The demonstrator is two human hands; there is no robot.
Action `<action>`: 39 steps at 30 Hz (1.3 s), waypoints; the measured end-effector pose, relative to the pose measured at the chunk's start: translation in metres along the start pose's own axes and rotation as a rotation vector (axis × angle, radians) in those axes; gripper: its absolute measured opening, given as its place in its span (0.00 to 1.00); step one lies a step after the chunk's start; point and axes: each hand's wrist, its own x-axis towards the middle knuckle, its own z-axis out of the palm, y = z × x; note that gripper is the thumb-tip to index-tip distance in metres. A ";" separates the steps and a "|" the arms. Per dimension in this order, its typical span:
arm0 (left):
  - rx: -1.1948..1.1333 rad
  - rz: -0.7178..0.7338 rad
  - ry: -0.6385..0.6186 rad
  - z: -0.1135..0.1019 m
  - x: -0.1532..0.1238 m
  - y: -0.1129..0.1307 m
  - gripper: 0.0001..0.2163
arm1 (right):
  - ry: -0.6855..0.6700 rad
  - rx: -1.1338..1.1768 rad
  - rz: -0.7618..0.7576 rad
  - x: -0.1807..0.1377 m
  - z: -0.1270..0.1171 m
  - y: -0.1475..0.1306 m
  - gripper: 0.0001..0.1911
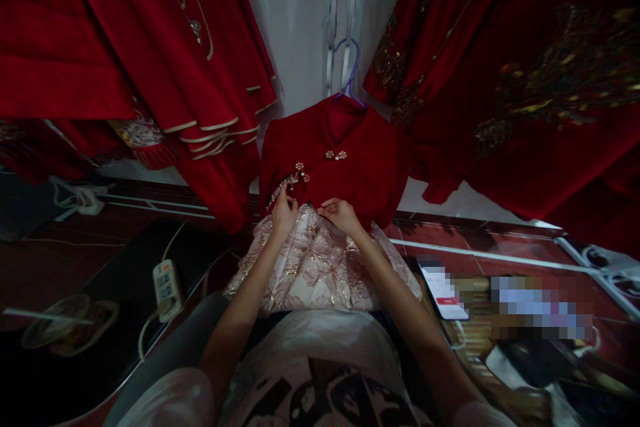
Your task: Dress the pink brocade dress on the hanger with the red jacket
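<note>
A small red dress [350,160] with a pale embroidered skirt [320,267] hangs in front of me on a purple hanger [350,73]. Pearl clasps [336,155] fasten its collar and left side. My left hand [283,211] pinches the fabric by the lower clasp at the bodice's left edge. My right hand [340,213] rests closed on the waist seam where the red top meets the skirt, fingers pressed on the cloth.
Long red embroidered garments [525,80] hang at left and right. A white power strip [167,283] with its cable lies at lower left near a clear plastic cup [60,327]. A phone [445,290] lies at right on the reddish floor.
</note>
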 end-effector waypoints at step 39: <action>-0.729 -0.068 0.227 0.003 0.012 0.013 0.12 | 0.255 0.305 -0.191 0.039 0.066 -0.040 0.11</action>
